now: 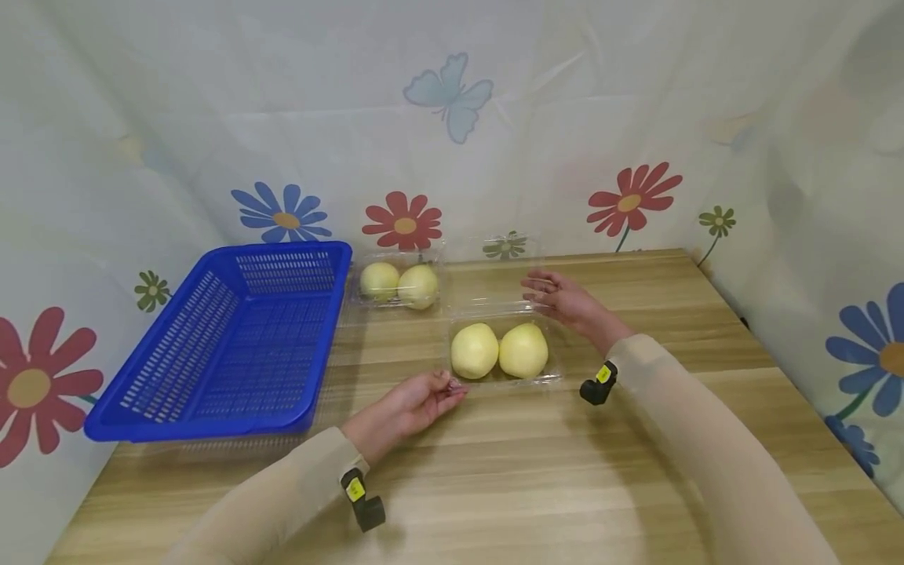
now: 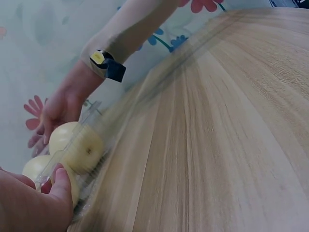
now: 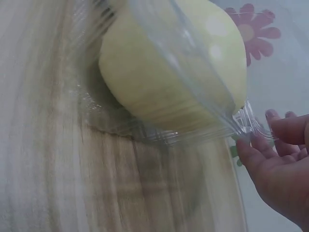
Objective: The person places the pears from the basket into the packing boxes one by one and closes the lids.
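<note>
A clear plastic clamshell box holds two round, pale yellow fruits, which look like pears. Its transparent lid stands raised at the back. With thumb and fingers, my left hand pinches the box's near left corner; in the left wrist view the thumb lies at the rim beside a fruit. My right hand is at the lid's right side, fingers extended. The right wrist view puts its fingertips right at the plastic edge, close to a fruit.
A large blue plastic basket stands on the left of the wooden table. Behind, near the wall, another clear box holds two similar fruits. A flower-printed curtain surrounds the table's back and sides.
</note>
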Demonstrator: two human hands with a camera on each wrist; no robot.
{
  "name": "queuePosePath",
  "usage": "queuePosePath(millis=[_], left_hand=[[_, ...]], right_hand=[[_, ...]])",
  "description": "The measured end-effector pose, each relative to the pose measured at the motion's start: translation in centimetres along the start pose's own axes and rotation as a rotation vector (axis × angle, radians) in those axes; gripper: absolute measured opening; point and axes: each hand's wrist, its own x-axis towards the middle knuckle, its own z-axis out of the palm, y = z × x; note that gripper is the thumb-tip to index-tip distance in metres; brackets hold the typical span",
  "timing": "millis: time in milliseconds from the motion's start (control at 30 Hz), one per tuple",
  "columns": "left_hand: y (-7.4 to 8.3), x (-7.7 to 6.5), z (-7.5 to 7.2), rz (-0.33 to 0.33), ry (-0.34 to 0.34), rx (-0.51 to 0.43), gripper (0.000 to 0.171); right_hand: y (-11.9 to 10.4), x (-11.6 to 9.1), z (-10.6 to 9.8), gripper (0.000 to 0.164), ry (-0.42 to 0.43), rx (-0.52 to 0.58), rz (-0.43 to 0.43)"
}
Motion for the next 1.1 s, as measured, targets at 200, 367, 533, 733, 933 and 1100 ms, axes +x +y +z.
queuePosePath(millis=[200, 367, 533, 733, 933, 1100], left_hand=[[0.2, 0.1, -0.2, 0.012, -0.002, -0.02, 0.018], [0.2, 0.0, -0.3, 0.021, 0.004, -0.033, 0.017], [0.2, 0.1, -0.5, 0.025, 0.006, -0.032, 0.018], [0.4, 0.3, -0.4, 0.046, 0.029, -0.042, 0.018], [0.1, 0.3, -0.2, 0.033, 0.042, -0.081, 0.02], [0.1, 0.2, 0.0, 0.041, 0.041, -0.09, 0.02]], right_hand=[[-0.4, -0.1, 0.2, 0.058, 0.055, -0.069, -0.058], [-0.3, -0.4, 0.2, 0.05, 0.087, -0.083, -0.055], [-0.5, -0.8, 0.1, 0.049, 0.084, -0.088, -0.053], [-1.0, -1.3, -0.7, 0.054, 0.043, -0.21, -0.116], [-1.3, -2.1, -0.4, 0.04, 0.065, -0.302, -0.157], [-1.3, -2.7, 0.0, 0.042, 0.073, -0.434, -0.235]])
